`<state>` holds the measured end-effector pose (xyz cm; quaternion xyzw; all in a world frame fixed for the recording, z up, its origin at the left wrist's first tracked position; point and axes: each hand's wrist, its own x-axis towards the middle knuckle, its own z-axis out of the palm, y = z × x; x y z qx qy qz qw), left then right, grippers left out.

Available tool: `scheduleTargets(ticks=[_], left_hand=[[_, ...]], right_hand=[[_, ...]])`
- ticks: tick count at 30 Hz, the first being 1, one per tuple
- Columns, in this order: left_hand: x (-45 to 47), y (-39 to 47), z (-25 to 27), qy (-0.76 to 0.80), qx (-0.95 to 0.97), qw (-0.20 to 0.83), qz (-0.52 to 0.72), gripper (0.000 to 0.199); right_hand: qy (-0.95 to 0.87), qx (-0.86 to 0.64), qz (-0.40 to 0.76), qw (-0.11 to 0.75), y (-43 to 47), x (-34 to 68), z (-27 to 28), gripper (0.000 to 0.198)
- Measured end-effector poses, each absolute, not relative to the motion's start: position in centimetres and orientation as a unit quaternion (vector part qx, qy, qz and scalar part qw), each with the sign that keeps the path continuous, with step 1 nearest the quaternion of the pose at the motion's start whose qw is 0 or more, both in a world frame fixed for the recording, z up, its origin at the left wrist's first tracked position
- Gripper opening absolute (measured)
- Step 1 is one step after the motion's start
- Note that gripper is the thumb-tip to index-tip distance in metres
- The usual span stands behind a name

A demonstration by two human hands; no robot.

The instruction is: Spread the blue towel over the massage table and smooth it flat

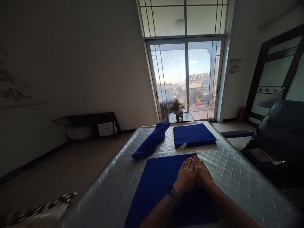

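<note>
Left hand [185,175], right hand [202,173]: lie flat, outstretched, touching | beneath: smooth blue rectangular cloth [158,183] | beyond: folded blue fabric rectangle [194,134], crumpled blue fabric length [152,141]

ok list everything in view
quilted cover: 1, silver, centre foreground
flat cloth: 1, blue, quilted cover's near part
folded cloth: 1 pile, blue, cover's far right
crumpled cloth: 1, blue, cover's far left
sliding door: 1, grey, far end
small table: 1, dark, by sliding door
potted plant: 1, green, small table
bottle: 1, clear, small table
wall sign: 1, grey, right of sliding door
armchair: 1, black, right
low bench: 1, black, left
spotted fabric: 1, brown, lower left
watch: 1, dark, left wrist
left hand: 1, bare, flat cloth
right hand: 1, bare, touching left hand
</note>
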<state>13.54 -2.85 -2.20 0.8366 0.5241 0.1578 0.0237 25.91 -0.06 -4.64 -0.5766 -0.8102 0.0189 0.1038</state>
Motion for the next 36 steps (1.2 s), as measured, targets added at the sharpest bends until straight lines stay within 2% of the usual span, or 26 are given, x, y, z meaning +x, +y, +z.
scheduleTargets(ticks=[4,14,23,36], left_hand=[[10.9,-1.6,-4.1,0.569,0.808,0.02,0.152,0.069],[-6.4,-1.2,-5.8,0.718,0.684,-0.013,0.128,0.08],[-6.3,-1.8,-5.0,0.728,0.675,-0.017,0.118,0.09],[-6.2,-1.9,-4.8,0.734,0.671,-0.002,0.109,0.095]], right_hand=[[-0.793,-0.598,0.04,0.111,0.0,25.7,-4.6,0.063],[-0.78,-0.607,0.075,0.129,-0.3,25.5,-3.8,0.067],[-0.783,-0.613,0.051,0.092,0.6,24.9,-2.9,0.066],[-0.783,-0.609,0.052,0.118,3.0,25.0,-4.2,0.066]])
